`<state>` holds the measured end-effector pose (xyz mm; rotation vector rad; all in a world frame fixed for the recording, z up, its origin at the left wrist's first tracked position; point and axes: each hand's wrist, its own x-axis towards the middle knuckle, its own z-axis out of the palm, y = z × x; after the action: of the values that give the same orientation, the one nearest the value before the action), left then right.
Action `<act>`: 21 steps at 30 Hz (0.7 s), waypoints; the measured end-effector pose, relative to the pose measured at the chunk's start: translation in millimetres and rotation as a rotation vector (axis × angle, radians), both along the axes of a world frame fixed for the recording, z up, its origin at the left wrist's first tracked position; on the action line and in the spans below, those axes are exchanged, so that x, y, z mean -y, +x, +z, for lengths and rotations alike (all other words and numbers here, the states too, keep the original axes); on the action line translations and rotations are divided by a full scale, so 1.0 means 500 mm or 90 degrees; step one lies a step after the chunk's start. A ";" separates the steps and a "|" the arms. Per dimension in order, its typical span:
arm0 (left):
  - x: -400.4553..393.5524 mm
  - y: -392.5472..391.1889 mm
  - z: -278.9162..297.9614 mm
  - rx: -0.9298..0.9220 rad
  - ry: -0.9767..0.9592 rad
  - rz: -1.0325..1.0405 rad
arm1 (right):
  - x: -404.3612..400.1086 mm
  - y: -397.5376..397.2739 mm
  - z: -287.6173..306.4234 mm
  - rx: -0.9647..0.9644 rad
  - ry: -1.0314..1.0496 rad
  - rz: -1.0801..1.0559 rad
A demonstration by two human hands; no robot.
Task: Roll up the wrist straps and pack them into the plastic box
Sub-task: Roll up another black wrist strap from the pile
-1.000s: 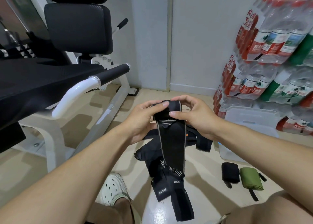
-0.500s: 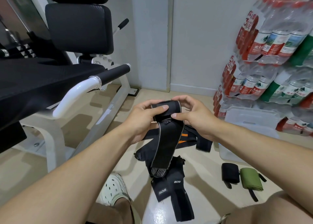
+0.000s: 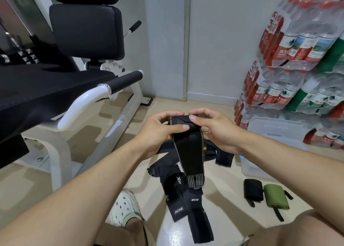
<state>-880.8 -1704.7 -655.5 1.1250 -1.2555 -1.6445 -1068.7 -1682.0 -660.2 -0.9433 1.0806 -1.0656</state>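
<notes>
A black padded workout bench (image 3: 55, 89) on a white frame fills the left side, its white handle with a black grip jutting toward the middle. Stacked packs of bottled water (image 3: 297, 59) rise along the right wall. On the floor at their foot sits the clear plastic box (image 3: 255, 168), with its pale lid (image 3: 275, 128) seemingly propped behind it, though the forearm hides where they meet.

In the centre, a loose heap of black wrist straps (image 3: 186, 199) lies on the tan floor between the person's knees. Well to the right of the heap, near the box, a rolled black strap (image 3: 253, 190) and a rolled green strap (image 3: 276, 197) lie side by side, touching.

Above the heap, both hands hold one black strap (image 3: 189, 152) at its partly rolled top end; its striped tail hangs free. The left hand (image 3: 158, 132) curls round the roll, thumb pressed across it. The right hand (image 3: 214, 128) pinches the roll from the other side, fingers bent over the top.
</notes>
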 end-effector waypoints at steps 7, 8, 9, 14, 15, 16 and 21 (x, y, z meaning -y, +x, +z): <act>0.003 -0.003 0.002 -0.053 0.089 -0.009 | 0.005 0.000 -0.003 -0.031 -0.064 -0.022; 0.005 -0.002 0.003 -0.057 0.096 -0.003 | 0.003 -0.001 -0.003 -0.045 -0.069 -0.023; 0.007 -0.001 0.004 -0.058 0.102 0.001 | 0.003 -0.002 -0.003 -0.057 -0.070 -0.021; 0.013 0.000 0.002 -0.018 0.058 -0.005 | 0.005 -0.007 0.000 -0.018 0.000 0.019; 0.013 -0.001 -0.001 -0.012 0.045 -0.005 | 0.003 -0.006 0.000 -0.025 0.007 0.025; 0.012 -0.001 -0.002 -0.013 0.035 -0.004 | 0.002 -0.004 -0.001 -0.034 0.007 0.028; 0.005 -0.018 -0.002 -0.030 0.059 0.048 | -0.005 0.013 -0.001 -0.075 -0.047 -0.005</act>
<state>-889.8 -1707.1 -656.3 1.1685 -1.1037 -1.6770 -1062.0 -1679.5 -660.7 -1.0720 1.1493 -1.0734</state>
